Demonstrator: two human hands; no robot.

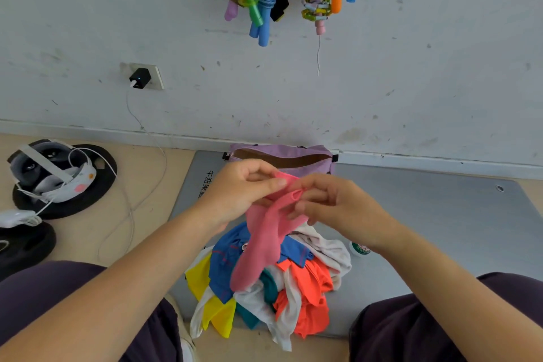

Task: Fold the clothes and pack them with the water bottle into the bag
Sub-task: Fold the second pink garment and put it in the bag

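Both hands were raised over the pile: the left hand (pixel 244 185) pinched the top edge of a pink garment (pixel 264 232) between thumb and fingers, and the right hand (pixel 329 203) pinched the same edge just beside it, at a small hem or loop. The rest of the pink piece hung down limp and touched the heap below. It looked thin, light and quite soft, with no stiffness to hold a crease, so I judged it would need to be spread flat on the mat before any fold would stay. The best hold seemed to be at two corners or along a seam, well apart, so the cloth would open under its own weight instead of bunching.

Below the hands lay the pile of clothes (pixel 293 297) on a grey mat (pixel 440 214), all unfolded: blue, yellow, orange, teal and white pieces tangled together. They would likely slide and drag each other if one were pulled from underneath.

Just beside the pile, to the right, only the cap end of the water bottle (pixel 360 249) showed under the right wrist. It seemed rigid and easy to take round its body.

Farther off, against the wall, the purple bag (pixel 308 151) lay with its zip open, nothing visibly inside.
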